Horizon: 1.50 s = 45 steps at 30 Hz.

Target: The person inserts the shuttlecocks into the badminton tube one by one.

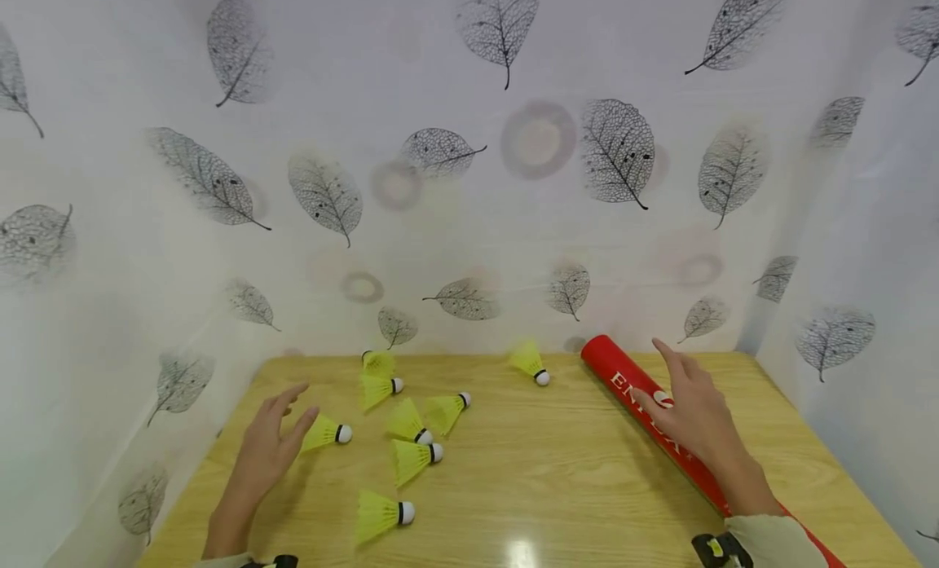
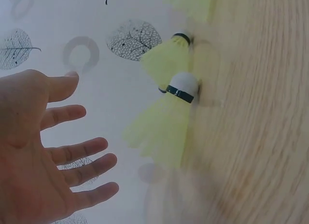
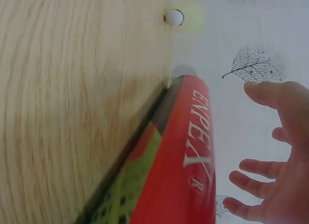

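Observation:
My left hand [image 1: 266, 446] hovers at the table's left side with fingers spread, holding nothing. Closest to it is a yellow shuttlecock [image 2: 159, 122] with a white cork and dark band, partly behind the hand in the head view. My right hand [image 1: 693, 413] is held over a long red tube [image 1: 623, 372] with white ENPEX lettering, its fingers apart and empty. The tube lies slanted on the table's right side, and the hand and forearm hide part of it. In the right wrist view the tube's green patterned side [image 3: 128, 190] shows too.
Several more yellow shuttlecocks lie left of centre, among them one near the front [image 1: 377, 515]. Another shuttlecock [image 1: 530, 364] lies by the back edge, left of the tube. White leaf-print sheeting [image 1: 469, 226] surrounds the wooden table [image 1: 557, 486] at the back and sides.

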{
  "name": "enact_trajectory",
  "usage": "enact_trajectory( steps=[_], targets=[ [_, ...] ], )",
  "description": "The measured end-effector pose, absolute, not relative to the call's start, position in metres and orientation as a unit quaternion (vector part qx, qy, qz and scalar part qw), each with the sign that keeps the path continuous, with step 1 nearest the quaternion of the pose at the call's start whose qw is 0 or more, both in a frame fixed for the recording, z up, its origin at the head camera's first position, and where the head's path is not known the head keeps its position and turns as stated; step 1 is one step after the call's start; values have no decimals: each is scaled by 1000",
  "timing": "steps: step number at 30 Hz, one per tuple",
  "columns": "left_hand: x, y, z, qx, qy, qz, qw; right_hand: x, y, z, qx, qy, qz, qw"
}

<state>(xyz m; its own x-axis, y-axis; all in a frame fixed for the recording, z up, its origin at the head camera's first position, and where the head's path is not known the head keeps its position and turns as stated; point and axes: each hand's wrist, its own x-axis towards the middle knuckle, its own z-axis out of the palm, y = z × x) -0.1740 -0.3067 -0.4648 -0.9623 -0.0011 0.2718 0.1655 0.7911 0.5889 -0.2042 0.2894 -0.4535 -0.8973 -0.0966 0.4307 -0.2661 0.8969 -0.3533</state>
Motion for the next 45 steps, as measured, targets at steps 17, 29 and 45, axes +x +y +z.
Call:
enact_trajectory(
  steps=[17, 29, 45],
  targets=[
    [-174, -314, -487, -42, -903, -414, 104, -260, 264, -473, 37, -978, 196, 59],
    [-173, -310, -493, -56, -898, -412, 144, -259, 259, -469, 23, -980, 194, 30],
    [-174, -307, -497, -21, -899, -412, 146, -231, 239, -421, 71, -967, 195, 146]
  ],
)
